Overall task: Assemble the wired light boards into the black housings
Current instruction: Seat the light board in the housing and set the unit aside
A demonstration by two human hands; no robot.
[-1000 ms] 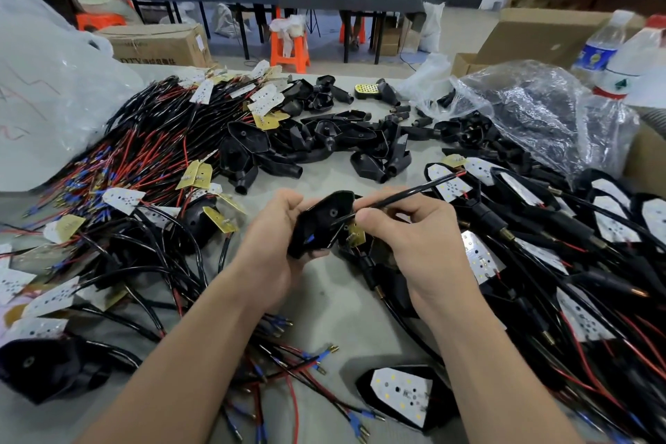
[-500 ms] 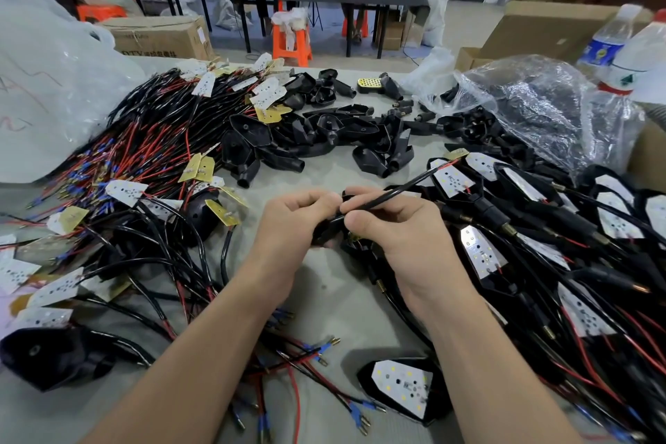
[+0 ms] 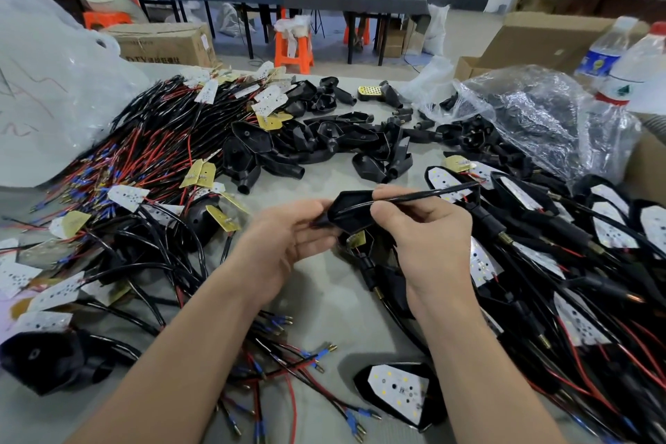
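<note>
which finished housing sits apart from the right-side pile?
The finished housing nearest the camera, beside the right forearm. Its white board faces up and it lies alone on the table. The others are heaped together at right.

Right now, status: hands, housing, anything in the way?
Left hand grips black housing. Right hand pinches black cable over it. Light board shows below, unseated. Wire piles alongside, none obstructing.

Bare table point(image 3: 324, 303) between wired boards point(image 3: 119, 162), assembled housings point(image 3: 576, 245).

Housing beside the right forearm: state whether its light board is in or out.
In. The white light board lies seated inside the black housing, LEDs facing up.
</note>
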